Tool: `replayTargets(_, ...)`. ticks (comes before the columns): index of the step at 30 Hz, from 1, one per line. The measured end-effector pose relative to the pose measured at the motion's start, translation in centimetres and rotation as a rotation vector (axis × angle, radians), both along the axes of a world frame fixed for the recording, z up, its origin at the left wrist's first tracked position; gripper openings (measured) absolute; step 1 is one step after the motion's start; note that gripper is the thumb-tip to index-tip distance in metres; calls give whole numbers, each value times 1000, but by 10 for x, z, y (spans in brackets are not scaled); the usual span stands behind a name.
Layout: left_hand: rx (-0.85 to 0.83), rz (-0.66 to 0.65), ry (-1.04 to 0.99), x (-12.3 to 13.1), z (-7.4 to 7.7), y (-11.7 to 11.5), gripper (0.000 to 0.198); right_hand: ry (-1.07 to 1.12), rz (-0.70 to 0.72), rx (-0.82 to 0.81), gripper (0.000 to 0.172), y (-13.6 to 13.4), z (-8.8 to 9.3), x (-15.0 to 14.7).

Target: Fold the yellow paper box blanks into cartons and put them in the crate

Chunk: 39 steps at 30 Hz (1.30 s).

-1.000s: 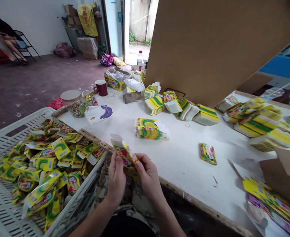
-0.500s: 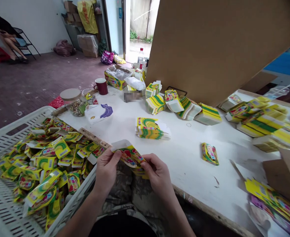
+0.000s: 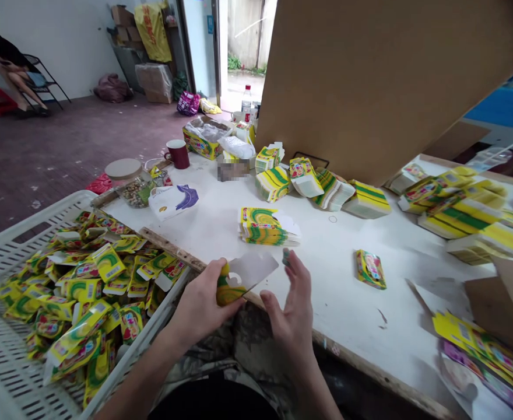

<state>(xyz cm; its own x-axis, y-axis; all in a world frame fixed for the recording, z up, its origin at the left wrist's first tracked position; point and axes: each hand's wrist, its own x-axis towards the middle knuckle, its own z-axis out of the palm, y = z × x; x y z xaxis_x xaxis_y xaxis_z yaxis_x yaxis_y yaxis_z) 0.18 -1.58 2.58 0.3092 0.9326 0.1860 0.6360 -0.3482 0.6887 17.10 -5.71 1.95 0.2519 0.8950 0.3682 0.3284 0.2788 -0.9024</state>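
My left hand (image 3: 204,300) is closed round a small yellow and green carton (image 3: 243,277), whose white flap sticks out to the right. My right hand (image 3: 292,306) is just right of it, fingers stretched upward and apart, holding nothing. Both hands are at the near edge of the white table (image 3: 326,291). A short stack of flat yellow cartons (image 3: 265,226) lies on the table just beyond my hands. One folded carton (image 3: 370,269) lies alone to the right.
A white plastic crate (image 3: 16,233) on my left is full of folded cartons. More stacks of flat cartons (image 3: 461,219) lie at the back and right, under a big brown cardboard sheet (image 3: 370,76). A red mug (image 3: 178,153), a jar and a bottle stand far left. A person sits far back left.
My right hand has let go of the carton and opened. My left hand has turned the carton so that its white flap points right, and both hands have moved up to the table edge.
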Motion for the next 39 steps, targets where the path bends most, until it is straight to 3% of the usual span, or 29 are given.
replayTargets(4,51,-107,-35,7,-8,-11,64,652,402,-444,49,3,-3,-6)
replayTargets(6,80,-192,-29,10,-9,-16,67,885,545,-556,45,5,-2,-10)
replayTargets(8,110,-257,-6,11,-9,-18,65,960,636,-589,50,8,-1,-12)
replayTargets(10,96,-273,11,10,-7,-17,56,936,661,-590,59,9,-4,-12)
replayTargets(13,-11,-248,11,6,-4,-14,50,751,586,-501,69,7,-9,-10)
replayTargets(16,-120,-254,-10,5,-10,-10,60,342,534,-356,63,2,-10,-11)
replayTargets(20,-4,-176,-41,7,-23,-7,65,-34,475,-209,54,3,-11,-11)
replayTargets(24,25,-29,28,1,-20,-4,51,-92,264,-150,51,9,-22,-6)
replayTargets(26,-10,-24,27,-6,-15,-2,42,-167,325,-153,50,10,-26,-1)
replayTargets(28,-45,-26,17,-12,-11,0,46,-245,429,-193,42,12,-24,6)
replayTargets(32,-143,-41,-9,-16,-8,2,64,-312,548,-306,31,18,-6,24)
replayTargets(35,-119,-62,-17,-13,-8,1,65,-298,604,-304,25,20,5,28)
replayTargets(37,-33,-37,-21,-9,-10,-1,60,-231,530,-258,31,20,4,23)
replayTargets(39,8,7,-93,-7,-12,-3,60,-129,458,-215,53,23,-1,16)
